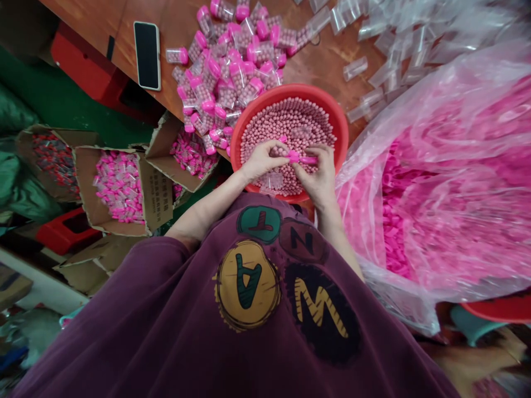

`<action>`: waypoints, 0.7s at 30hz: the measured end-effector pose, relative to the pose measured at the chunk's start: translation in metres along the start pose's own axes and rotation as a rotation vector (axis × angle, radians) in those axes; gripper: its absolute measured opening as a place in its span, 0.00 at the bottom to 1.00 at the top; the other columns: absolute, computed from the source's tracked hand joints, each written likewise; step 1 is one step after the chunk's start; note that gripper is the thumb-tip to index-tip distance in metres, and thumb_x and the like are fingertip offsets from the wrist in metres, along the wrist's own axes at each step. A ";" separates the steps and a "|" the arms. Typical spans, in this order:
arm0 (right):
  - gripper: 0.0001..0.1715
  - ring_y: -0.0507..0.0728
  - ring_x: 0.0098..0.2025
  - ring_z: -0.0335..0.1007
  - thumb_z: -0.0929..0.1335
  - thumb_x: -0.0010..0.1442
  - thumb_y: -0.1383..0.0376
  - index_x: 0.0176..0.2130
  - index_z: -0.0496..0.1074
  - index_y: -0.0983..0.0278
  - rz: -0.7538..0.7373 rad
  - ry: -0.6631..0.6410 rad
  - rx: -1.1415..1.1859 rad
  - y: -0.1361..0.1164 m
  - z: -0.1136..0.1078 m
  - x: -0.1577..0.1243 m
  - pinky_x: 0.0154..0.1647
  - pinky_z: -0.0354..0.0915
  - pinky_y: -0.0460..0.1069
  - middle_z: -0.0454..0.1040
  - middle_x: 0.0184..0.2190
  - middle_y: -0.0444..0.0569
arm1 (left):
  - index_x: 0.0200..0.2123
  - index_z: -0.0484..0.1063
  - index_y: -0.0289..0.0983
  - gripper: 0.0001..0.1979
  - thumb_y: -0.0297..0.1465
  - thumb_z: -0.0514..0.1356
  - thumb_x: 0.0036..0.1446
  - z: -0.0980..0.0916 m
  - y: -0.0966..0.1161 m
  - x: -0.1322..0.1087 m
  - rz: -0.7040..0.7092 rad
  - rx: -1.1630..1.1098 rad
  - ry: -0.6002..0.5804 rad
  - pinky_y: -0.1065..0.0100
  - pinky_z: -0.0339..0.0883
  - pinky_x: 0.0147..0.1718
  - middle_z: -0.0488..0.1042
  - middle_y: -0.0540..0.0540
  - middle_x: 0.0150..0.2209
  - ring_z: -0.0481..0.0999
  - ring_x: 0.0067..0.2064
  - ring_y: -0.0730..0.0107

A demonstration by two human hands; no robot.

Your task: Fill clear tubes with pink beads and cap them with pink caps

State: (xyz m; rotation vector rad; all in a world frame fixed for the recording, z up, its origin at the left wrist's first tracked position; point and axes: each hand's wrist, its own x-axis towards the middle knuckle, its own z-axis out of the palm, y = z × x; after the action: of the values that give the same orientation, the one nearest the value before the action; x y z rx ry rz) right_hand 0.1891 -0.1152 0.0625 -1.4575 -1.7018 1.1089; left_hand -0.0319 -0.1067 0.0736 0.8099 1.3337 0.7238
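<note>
A red basin (338, 119) full of small pink balls sits at the near edge of a wooden table. Both my hands are over its near side. My left hand (263, 160) is closed in a pinch, its fingertips on a pink cap (295, 157). My right hand (320, 174) is curled round pink caps, meeting the left hand at the middle. A clear tube (271, 179) lies on the balls just below my left hand.
A heap of pink-capped clear tubes (232, 72) lies on the table (182, 22) behind the basin, beside a black phone (147, 55). Empty clear tubes (385, 61) lie at the back right. A big plastic bag of pink caps (448, 193) fills the right. Cardboard boxes (120, 188) of filled tubes stand at the left.
</note>
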 end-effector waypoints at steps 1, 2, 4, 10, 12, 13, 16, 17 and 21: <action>0.22 0.71 0.70 0.78 0.79 0.73 0.48 0.58 0.80 0.55 -0.047 -0.036 -0.097 -0.004 -0.005 0.002 0.76 0.76 0.71 0.81 0.64 0.59 | 0.41 0.78 0.40 0.13 0.28 0.78 0.61 -0.001 -0.002 0.002 0.036 0.007 -0.007 0.56 0.80 0.58 0.75 0.53 0.37 0.80 0.43 0.69; 0.20 0.72 0.70 0.78 0.78 0.74 0.50 0.59 0.82 0.55 -0.079 -0.083 -0.165 -0.007 -0.010 0.003 0.76 0.76 0.72 0.82 0.65 0.59 | 0.40 0.78 0.40 0.13 0.28 0.79 0.60 -0.001 -0.005 0.004 0.068 0.012 -0.020 0.57 0.80 0.57 0.74 0.54 0.36 0.78 0.42 0.70; 0.15 0.71 0.65 0.83 0.74 0.78 0.54 0.58 0.84 0.56 -0.110 -0.182 -0.220 -0.013 -0.013 0.006 0.72 0.79 0.72 0.86 0.60 0.58 | 0.39 0.78 0.39 0.14 0.29 0.80 0.57 -0.002 -0.010 0.007 0.104 0.013 -0.057 0.58 0.79 0.55 0.73 0.54 0.35 0.76 0.41 0.70; 0.19 0.66 0.53 0.87 0.70 0.81 0.52 0.56 0.88 0.57 -0.056 -0.017 -0.129 -0.007 -0.008 0.005 0.60 0.84 0.64 0.90 0.51 0.56 | 0.53 0.79 0.38 0.19 0.33 0.77 0.62 -0.001 -0.012 0.002 0.048 -0.084 -0.102 0.58 0.78 0.56 0.81 0.48 0.43 0.82 0.47 0.64; 0.22 0.66 0.55 0.88 0.70 0.82 0.47 0.57 0.87 0.56 -0.021 0.088 -0.063 -0.005 -0.007 0.007 0.62 0.84 0.64 0.91 0.52 0.55 | 0.57 0.79 0.39 0.18 0.34 0.73 0.67 0.000 -0.010 -0.001 0.002 -0.113 -0.143 0.60 0.79 0.51 0.83 0.45 0.46 0.84 0.47 0.62; 0.23 0.65 0.55 0.88 0.70 0.81 0.45 0.57 0.87 0.56 -0.012 0.106 -0.031 -0.006 -0.008 0.009 0.63 0.84 0.63 0.91 0.53 0.54 | 0.57 0.79 0.40 0.16 0.35 0.71 0.69 0.001 -0.009 -0.002 -0.021 -0.126 -0.166 0.61 0.78 0.48 0.83 0.44 0.46 0.85 0.45 0.62; 0.22 0.64 0.54 0.88 0.72 0.80 0.44 0.55 0.88 0.55 -0.028 0.068 0.006 -0.017 -0.008 0.017 0.62 0.84 0.62 0.91 0.51 0.52 | 0.53 0.80 0.41 0.10 0.37 0.67 0.74 0.006 -0.010 -0.001 -0.041 -0.151 -0.217 0.61 0.78 0.43 0.83 0.44 0.45 0.84 0.42 0.63; 0.22 0.64 0.53 0.88 0.73 0.80 0.44 0.54 0.89 0.55 -0.039 0.054 0.003 -0.021 -0.009 0.018 0.61 0.84 0.62 0.91 0.50 0.52 | 0.50 0.80 0.41 0.09 0.38 0.67 0.75 0.008 -0.010 0.000 -0.030 -0.152 -0.221 0.61 0.78 0.42 0.82 0.45 0.43 0.84 0.40 0.64; 0.21 0.63 0.51 0.88 0.74 0.79 0.44 0.51 0.89 0.55 -0.032 0.028 0.042 -0.034 -0.012 0.020 0.58 0.83 0.61 0.91 0.48 0.51 | 0.48 0.79 0.41 0.14 0.45 0.71 0.76 0.010 -0.010 0.001 0.024 -0.132 -0.252 0.64 0.75 0.37 0.79 0.47 0.38 0.81 0.35 0.67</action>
State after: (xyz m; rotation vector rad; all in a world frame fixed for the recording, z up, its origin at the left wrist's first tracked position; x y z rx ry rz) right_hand 0.1806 -0.0946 0.0969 -1.4090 -1.6665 1.0956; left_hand -0.0224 -0.1122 0.0650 0.7847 1.0410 0.6962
